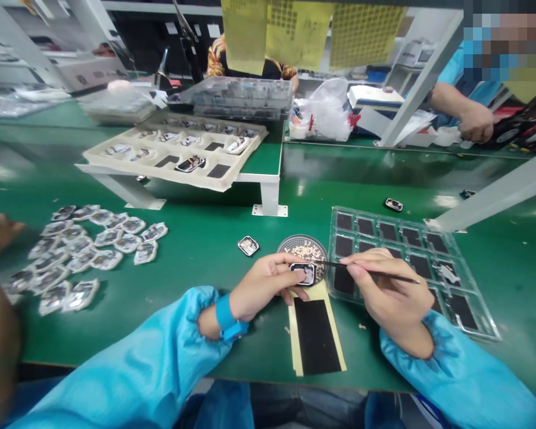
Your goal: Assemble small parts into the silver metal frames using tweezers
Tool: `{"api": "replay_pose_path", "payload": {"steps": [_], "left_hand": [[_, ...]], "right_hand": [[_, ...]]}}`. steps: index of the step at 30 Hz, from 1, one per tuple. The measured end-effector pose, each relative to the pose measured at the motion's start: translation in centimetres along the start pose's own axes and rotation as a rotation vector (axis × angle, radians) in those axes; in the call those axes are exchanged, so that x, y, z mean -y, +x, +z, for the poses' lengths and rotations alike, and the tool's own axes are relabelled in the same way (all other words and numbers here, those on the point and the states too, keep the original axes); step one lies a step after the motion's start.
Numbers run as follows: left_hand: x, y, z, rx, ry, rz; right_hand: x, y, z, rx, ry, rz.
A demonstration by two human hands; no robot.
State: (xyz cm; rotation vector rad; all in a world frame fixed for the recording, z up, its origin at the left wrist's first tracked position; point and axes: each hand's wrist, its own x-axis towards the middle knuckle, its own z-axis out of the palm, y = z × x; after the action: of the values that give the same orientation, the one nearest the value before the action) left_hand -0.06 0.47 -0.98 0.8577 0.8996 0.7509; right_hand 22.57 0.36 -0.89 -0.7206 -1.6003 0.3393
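Between the thumb and fingers of my left hand (265, 277) is a small watch case (309, 273) with a pale rim, its open inner side facing up. My right hand (390, 289) grips thin dark tweezers (375, 271), whose tip reaches the case's upper edge. Just behind, a round dark dish (290, 241) holds many small beige bits and is partly covered by my left hand. Below the hands lies a black sheet (319, 336) on yellow backing paper. Another watch case (249, 245) rests on the green bench left of the dish.
A clear compartment tray (477, 292) with dark pads stands to the right. Many similar parts (83, 250) are spread at left, beside another person's hand (0, 235). A cream tray (161, 167) sits on a raised shelf. A white post (495, 187) rises at right; a co-worker's hand (476, 122) is beyond.
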Motion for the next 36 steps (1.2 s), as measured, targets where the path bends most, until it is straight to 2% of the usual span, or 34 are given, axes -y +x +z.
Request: {"api": "replay_pose_path", "payload": {"steps": [2, 4, 10, 14, 21, 31, 36], "left_hand": [[0.1, 0.0, 0.1, -0.038, 0.041, 0.039], [0.3, 0.0, 0.3, -0.059, 0.103, 0.088], [0.7, -0.2, 0.7, -0.100, 0.276, 0.251], [0.7, -0.4, 0.8, -0.200, 0.545, 0.323], [0.5, -0.6, 0.8, -0.242, 0.688, 0.321], [0.6, -0.6, 0.8, -0.258, 0.701, 0.308], [0.8, -0.6, 0.6, -0.219, 0.714, 0.301]], "right_hand": [[-0.2, 0.1, 0.1, -0.067, 0.000, 0.051], [-0.3, 0.2, 0.1, -0.079, 0.039, 0.072], [0.1, 0.4, -0.3, 0.143, 0.135, -0.031], [0.6, 0.6, -0.2, 0.228, 0.090, -0.092], [0.7, 0.8, -0.1, 0.277, 0.027, -0.135], [0.6, 0.7, -0.1, 0.305, -0.025, -0.147], [0.5, 0.3, 0.5, 0.295, -0.026, -0.104]]}}
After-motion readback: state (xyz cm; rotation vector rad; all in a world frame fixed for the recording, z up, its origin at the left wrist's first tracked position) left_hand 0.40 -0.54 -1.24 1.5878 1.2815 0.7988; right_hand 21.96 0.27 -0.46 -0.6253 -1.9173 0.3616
